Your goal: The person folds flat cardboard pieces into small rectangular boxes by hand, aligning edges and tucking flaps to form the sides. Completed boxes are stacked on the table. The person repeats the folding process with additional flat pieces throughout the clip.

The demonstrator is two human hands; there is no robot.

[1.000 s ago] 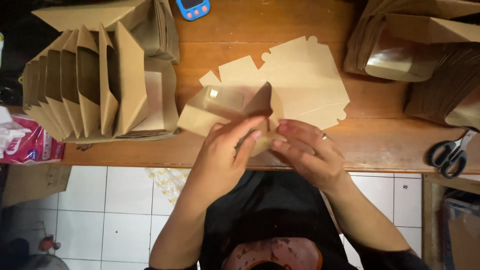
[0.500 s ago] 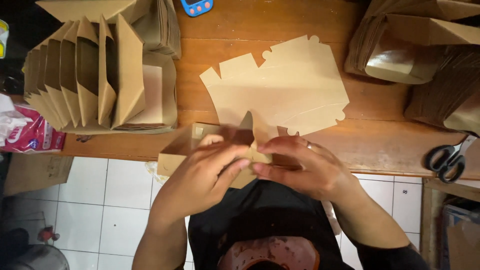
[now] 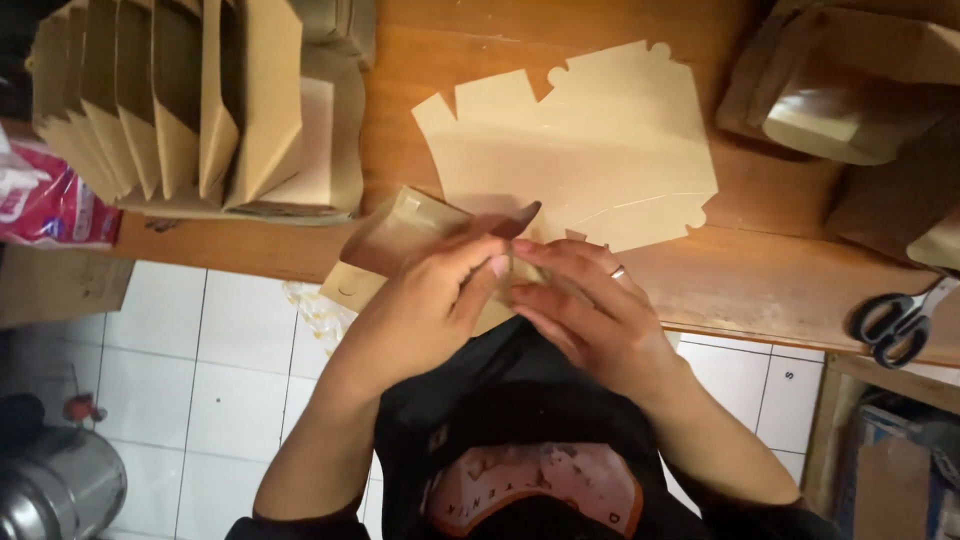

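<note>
Fingertips of both hands meet on a partly folded brown cardboard box point(image 3: 400, 240), held at the near edge of the wooden tabletop point(image 3: 760, 280). The left hand point(image 3: 425, 310) wraps over the box from the near side, its fingers curled and pressing on a flap. The right hand point(image 3: 580, 310) pinches the same flap from the other side; a ring point(image 3: 618, 271) sits on 1 finger. Both hands are closed on the box. The box overhangs the tabletop's near edge, its open end tilted toward the left.

Just beyond the hands, at mid-tabletop, lies 1 flat unfolded box blank point(image 3: 590, 150), die-cut with tabs along its far edge, lying apart from the held box as far as the view shows. At the far left corner stands a row of nested finished boxes point(image 3: 180, 110), upright and packed side by side. At the far right corner rests a stack of further brown blanks and boxes point(image 3: 850, 100). Black-handled scissors point(image 3: 895, 320) lie at the right end of the near edge. A pink plastic packet point(image 3: 55, 205) lies off the left edge. White floor tiles point(image 3: 200, 370) show below the tabletop, and a metal pot point(image 3: 55, 490) stands at the lower left.
</note>
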